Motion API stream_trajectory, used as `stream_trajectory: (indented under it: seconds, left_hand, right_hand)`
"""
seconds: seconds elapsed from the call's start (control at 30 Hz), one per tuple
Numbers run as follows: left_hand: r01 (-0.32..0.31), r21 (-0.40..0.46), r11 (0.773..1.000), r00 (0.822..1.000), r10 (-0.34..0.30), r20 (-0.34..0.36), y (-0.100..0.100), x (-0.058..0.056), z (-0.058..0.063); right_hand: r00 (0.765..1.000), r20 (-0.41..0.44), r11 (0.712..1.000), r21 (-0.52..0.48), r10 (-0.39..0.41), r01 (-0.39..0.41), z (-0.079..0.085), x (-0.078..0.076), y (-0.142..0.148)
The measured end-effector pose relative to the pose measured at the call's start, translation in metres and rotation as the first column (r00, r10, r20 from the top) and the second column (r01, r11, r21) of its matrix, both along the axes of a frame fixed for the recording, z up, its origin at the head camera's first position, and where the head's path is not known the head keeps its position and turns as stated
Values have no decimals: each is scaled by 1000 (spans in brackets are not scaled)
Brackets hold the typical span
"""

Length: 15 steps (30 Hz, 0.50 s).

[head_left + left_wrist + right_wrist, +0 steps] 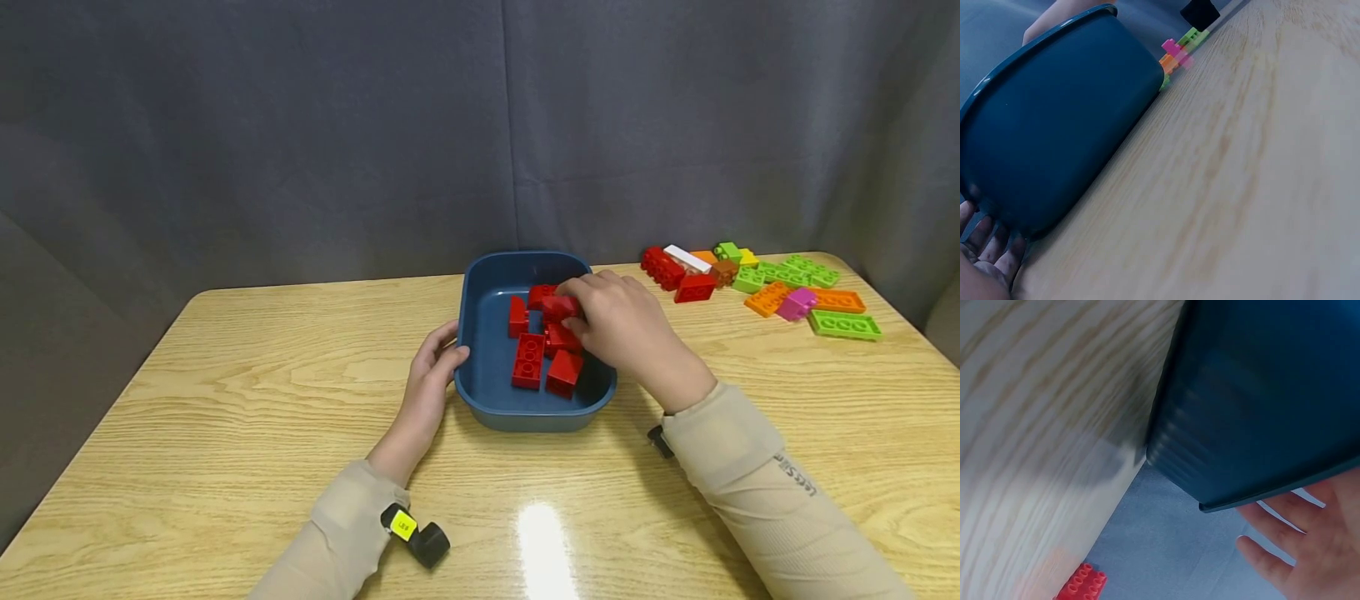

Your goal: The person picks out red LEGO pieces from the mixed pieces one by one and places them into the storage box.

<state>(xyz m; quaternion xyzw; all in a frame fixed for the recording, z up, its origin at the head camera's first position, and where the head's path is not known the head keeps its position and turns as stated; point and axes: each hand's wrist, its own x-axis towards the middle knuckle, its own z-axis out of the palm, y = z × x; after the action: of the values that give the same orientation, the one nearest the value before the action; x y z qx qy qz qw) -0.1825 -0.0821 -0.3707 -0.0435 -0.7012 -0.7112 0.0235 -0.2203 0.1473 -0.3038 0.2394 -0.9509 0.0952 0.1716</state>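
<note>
A dark blue plastic bin stands on the table with several red toy building bricks in it. My left hand holds the bin's left side, its thumb at the rim and its fingers along the outer wall. In the left wrist view, those fingers lie against the bin's lower side. Over the right rim reaches my right hand, with thumb and index finger pinching a red brick among the others. The right wrist view has the bin's outer wall hiding that brick.
At the table's back right lie loose bricks: red ones, a white one, orange plates, a pink brick and green plates. A dark grey curtain hangs behind the wooden table.
</note>
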Motion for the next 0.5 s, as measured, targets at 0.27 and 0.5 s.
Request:
stream_trajectory:
  seconds: [0.27,0.5]
  left_hand:
    - [1,3,1000,1000,-1,-2,-1,-1,-1]
    - [5,11,1000,1000,-5,-4,0,0,0]
  right_hand:
    - [999,1,999,-23,-40,40,2,-3,2]
    - [995,15,994,-45,-94,95,6,-2,7]
